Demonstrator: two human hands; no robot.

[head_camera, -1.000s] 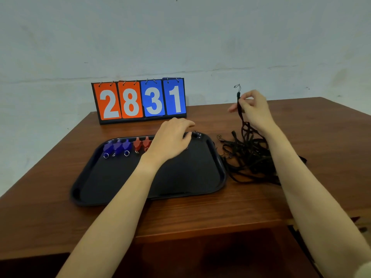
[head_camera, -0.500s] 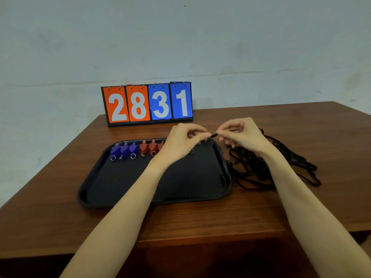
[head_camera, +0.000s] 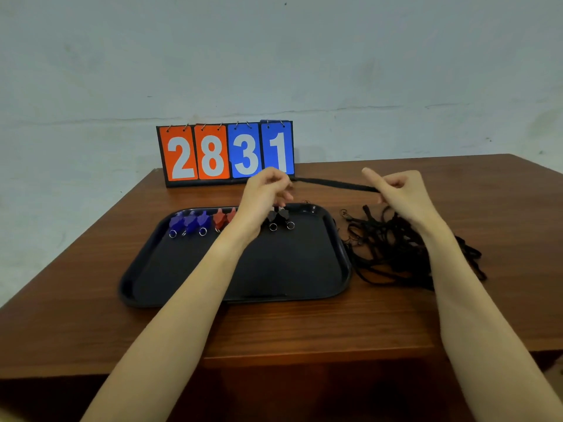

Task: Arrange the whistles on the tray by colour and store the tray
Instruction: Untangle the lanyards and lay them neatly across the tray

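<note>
A black tray [head_camera: 304,278] lies on the wooden table. Along its far edge sit three blue whistles [head_camera: 189,223], red whistles [head_camera: 224,218] partly hidden by my left wrist, and two black whistles [head_camera: 278,217] with metal rings. My left hand [head_camera: 266,190] hovers above the tray's far edge and pinches one end of a black lanyard [head_camera: 335,183]. My right hand [head_camera: 396,190] grips the other end, so the cord is stretched taut between both hands above the table.
A flip scoreboard [head_camera: 225,153] reading 2831 stands at the table's back edge against the wall. A tangled pile of black lanyards [head_camera: 393,248] lies right of the tray. The table's front edge runs under my forearms.
Both hands have lifted and drawn apart, pulling one lanyard straight between them. Before that my right hand brought the cord's end down from above the pile to my left hand.
</note>
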